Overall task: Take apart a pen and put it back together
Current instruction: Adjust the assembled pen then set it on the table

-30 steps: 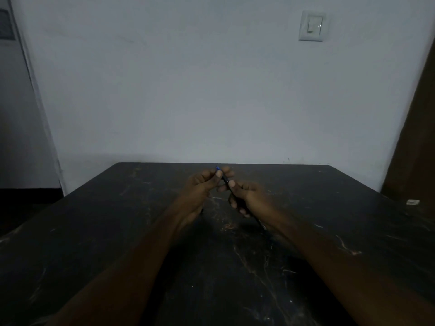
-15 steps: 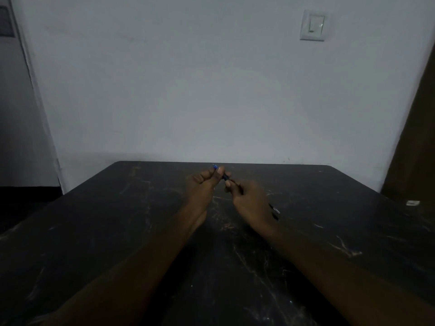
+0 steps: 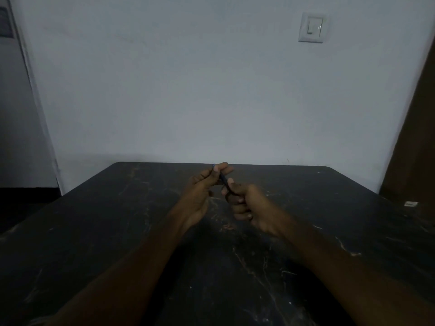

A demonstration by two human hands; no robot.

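Note:
A thin dark pen (image 3: 223,180) with a blue end spans the gap between both hands, above the far middle of the black table (image 3: 117,231). My left hand (image 3: 202,189) pinches the blue end between thumb and fingertips. My right hand (image 3: 247,205) is closed around the pen's lower part, fingers curled toward me. Most of the pen is hidden inside the two hands, and the room is dim. I cannot tell whether the pen is in one piece or split.
The scratched black table runs to a pale wall (image 3: 211,102) at its far edge. A small white object (image 3: 410,204) lies near the table's right edge. A light switch (image 3: 312,27) is on the wall. A dark door or panel (image 3: 416,149) stands at the right.
My right hand has turned so its curled fingers face me and sits a little lower. The left hand keeps its pinch on the blue end and has hardly moved.

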